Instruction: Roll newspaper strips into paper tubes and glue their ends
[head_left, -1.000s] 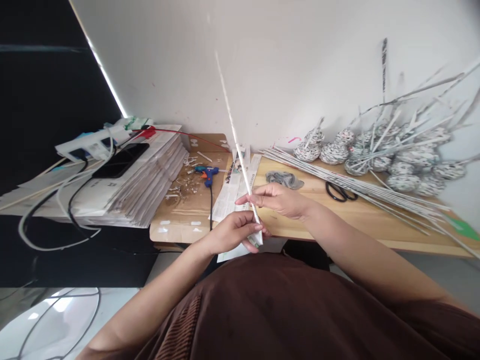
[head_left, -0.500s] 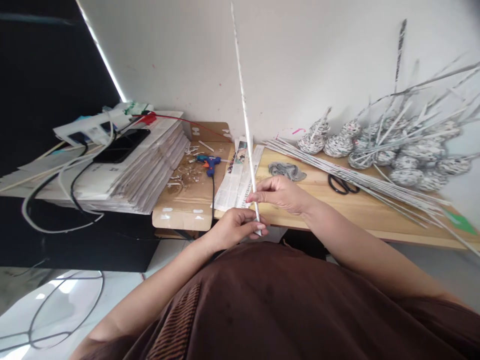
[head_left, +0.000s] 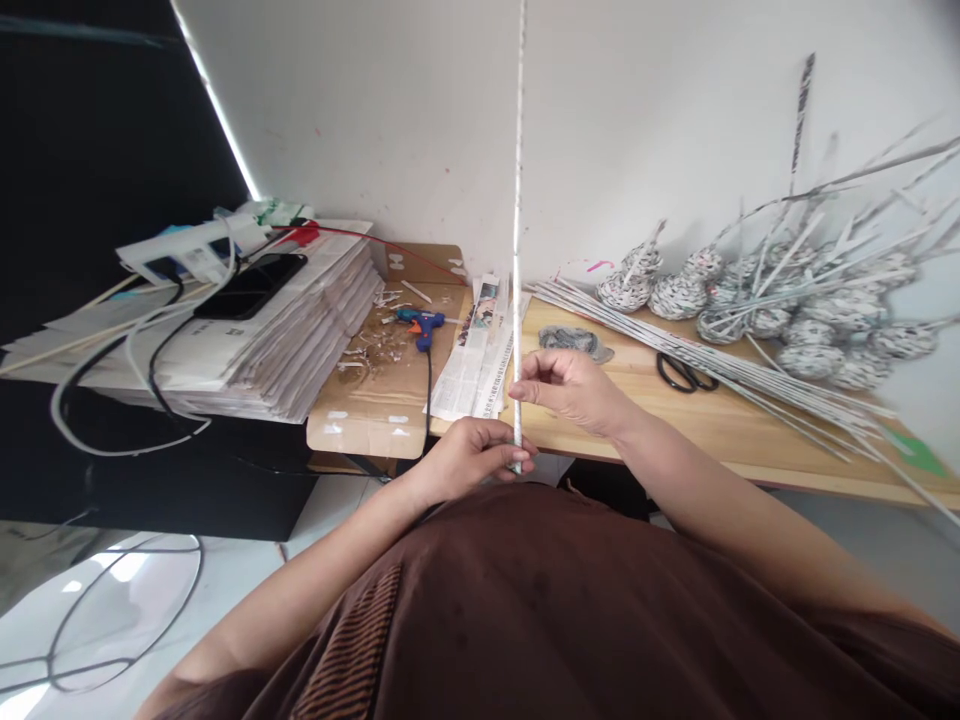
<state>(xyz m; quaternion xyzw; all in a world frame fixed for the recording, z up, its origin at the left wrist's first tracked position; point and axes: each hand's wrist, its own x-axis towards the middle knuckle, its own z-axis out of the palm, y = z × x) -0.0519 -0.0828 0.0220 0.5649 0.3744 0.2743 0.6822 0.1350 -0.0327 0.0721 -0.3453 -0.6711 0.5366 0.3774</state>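
A long thin rolled paper tube point(head_left: 518, 210) stands nearly upright in front of me, its top running out of the picture. Near its bottom end, my left hand point(head_left: 484, 455) pinches it between thumb and fingers. A little higher up, my right hand point(head_left: 566, 390) has its thumb and fingertips closed against the tube. Just behind the tube lie printed newspaper strips point(head_left: 469, 375) on the wooden table point(head_left: 630, 400). Beyond my right hand rests a crumpled grey cloth-like wad point(head_left: 574, 343).
To the left, a blue glue gun point(head_left: 427, 328) lies on a cardboard sheet point(head_left: 360, 425) beside a tall paper stack point(head_left: 300, 360) bearing a phone point(head_left: 251, 286). On the right are black-handled scissors point(head_left: 684, 374), a bundle of paper tubes point(head_left: 720, 365) and several woven paper gourd shapes point(head_left: 679, 292).
The tube's upper part has swung to the right, from leaning left to almost vertical. Both hands stay nearly in place, the right one shifting slightly to the right.
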